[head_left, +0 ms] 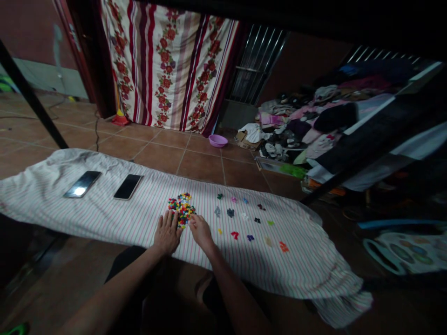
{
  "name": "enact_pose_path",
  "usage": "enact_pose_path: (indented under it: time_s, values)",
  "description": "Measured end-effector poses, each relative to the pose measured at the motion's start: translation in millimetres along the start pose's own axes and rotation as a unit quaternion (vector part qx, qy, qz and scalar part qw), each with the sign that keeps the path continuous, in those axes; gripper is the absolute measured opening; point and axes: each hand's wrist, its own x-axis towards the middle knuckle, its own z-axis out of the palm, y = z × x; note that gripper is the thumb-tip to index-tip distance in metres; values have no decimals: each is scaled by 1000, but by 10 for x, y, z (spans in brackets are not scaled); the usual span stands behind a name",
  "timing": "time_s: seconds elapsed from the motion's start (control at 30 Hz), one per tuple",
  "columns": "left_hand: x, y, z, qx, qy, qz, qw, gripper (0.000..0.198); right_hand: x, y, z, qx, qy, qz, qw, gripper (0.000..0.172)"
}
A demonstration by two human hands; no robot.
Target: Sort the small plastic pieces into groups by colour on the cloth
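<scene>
A heap of small multicoloured pieces [182,207] lies on a striped cloth [104,211] spread over a low surface. My left hand [166,232] lies flat on the cloth with fingers stretched out, its fingertips touching the heap's near left edge. My right hand [199,230] rests at the heap's near right edge, fingers curled together toward the pieces; anything pinched in them is too small to see. To the right, single pieces lie spread apart by colour, among them a red one [234,235], a blue one [250,237] and an orange one [283,247].
Two dark phones [83,184] [128,186] lie on the cloth at the left. Beyond are a tiled floor, a pink bowl [218,140], a floral curtain [167,65] and a pile of clothes [307,125] at the right. A black pole [31,97] slants at the left.
</scene>
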Motion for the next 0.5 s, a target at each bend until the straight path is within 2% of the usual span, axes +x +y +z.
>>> enact_pose_path:
  time_s: [0.1,0.23,0.37,0.43,0.5]
  values:
    - [66,-114,62,-35,20,56,998,57,107,-71,26,40,-12,-25,999,36]
    - [176,-373,129,-75,40,122,989,54,136,17,-6,68,11,-41,997,33]
    - [346,-639,207,-68,36,83,994,54,65,200,6,53,50,-24,997,33]
    - [455,-712,249,-53,19,55,997,54,13,271,53,48,80,-8,996,32]
    - [583,-728,284,-45,4,68,997,50,-39,312,108,51,113,0,992,31]
